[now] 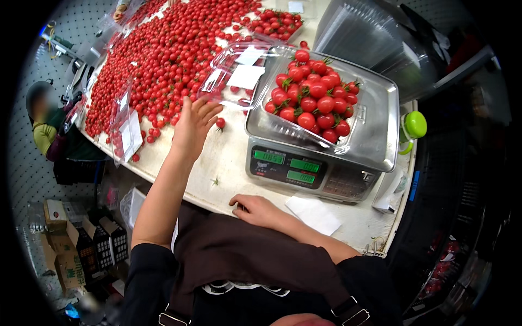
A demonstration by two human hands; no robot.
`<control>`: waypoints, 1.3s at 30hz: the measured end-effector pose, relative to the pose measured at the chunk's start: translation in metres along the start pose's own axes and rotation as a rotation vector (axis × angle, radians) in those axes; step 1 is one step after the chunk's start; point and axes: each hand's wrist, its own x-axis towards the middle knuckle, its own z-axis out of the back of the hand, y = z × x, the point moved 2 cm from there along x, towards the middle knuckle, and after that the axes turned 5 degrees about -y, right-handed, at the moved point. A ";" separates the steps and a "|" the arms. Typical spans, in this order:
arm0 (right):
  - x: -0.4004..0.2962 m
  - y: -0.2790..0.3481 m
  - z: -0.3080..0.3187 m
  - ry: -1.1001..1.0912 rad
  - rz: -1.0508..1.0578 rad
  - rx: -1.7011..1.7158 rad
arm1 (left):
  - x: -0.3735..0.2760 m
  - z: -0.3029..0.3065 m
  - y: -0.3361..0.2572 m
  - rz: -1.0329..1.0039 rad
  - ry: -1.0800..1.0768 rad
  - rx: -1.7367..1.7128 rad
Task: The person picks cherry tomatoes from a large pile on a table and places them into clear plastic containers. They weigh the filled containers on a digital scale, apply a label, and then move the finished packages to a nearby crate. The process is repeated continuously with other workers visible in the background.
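My left hand [195, 124] is raised with its fingers apart, holding nothing, near the edge of a large heap of cherry tomatoes [163, 65]. My right hand [255, 209] rests by the table's front edge, fingers loosely curled, with no object visible in it. Beyond it stands a digital scale [293, 165] with a steel pan and lit green displays. On the pan, a clear plastic punnet [291, 127] is piled with cherry tomatoes, some with green stems. An open clear plastic container [216, 81] with white labels lies left of the scale, touching some tomatoes.
Stacked clear containers [359, 36] stand behind the scale. A green-lidded bottle [415, 124] is right of it; white paper [314, 214] lies in front. Another filled punnet [277, 26] sits at the back. A co-worker [45, 122] is at the left edge, above cardboard boxes [63, 248] on the floor.
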 end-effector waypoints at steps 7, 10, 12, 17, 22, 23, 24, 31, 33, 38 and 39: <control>0.000 -0.001 -0.001 0.021 0.024 -0.010 | -0.053 -0.130 -0.035 -0.972 0.264 0.519; -0.001 -0.008 -0.005 0.003 0.025 -0.014 | -0.081 -0.178 -0.001 -1.206 0.598 1.219; -0.001 -0.010 -0.006 -0.011 0.062 -0.028 | -0.087 -0.196 0.026 -1.313 0.492 1.363; 0.006 -0.010 -0.013 -0.235 0.363 -0.115 | -0.082 -0.214 0.053 -1.585 0.137 1.211; 0.000 0.016 0.005 -0.142 0.099 0.015 | -0.078 -0.202 0.049 -1.674 0.106 1.174; -0.004 0.023 0.012 -0.075 -0.037 0.076 | -0.076 -0.195 0.047 -1.690 0.139 1.172; -0.010 0.041 0.025 -0.103 0.097 0.025 | -0.071 -0.187 0.045 -1.691 0.176 1.119; -0.069 0.154 0.168 -1.035 0.595 -0.492 | -0.045 -0.136 0.022 -1.652 0.403 1.068; -0.038 0.149 0.220 -1.334 0.454 -0.526 | -0.045 -0.135 0.022 -1.594 0.401 1.080; -0.020 0.084 0.299 -0.981 -0.206 -0.230 | -0.048 -0.132 0.026 -1.508 0.408 1.070; -0.019 0.085 0.299 -0.930 -0.261 -0.170 | -0.049 -0.131 0.027 -1.512 0.404 1.071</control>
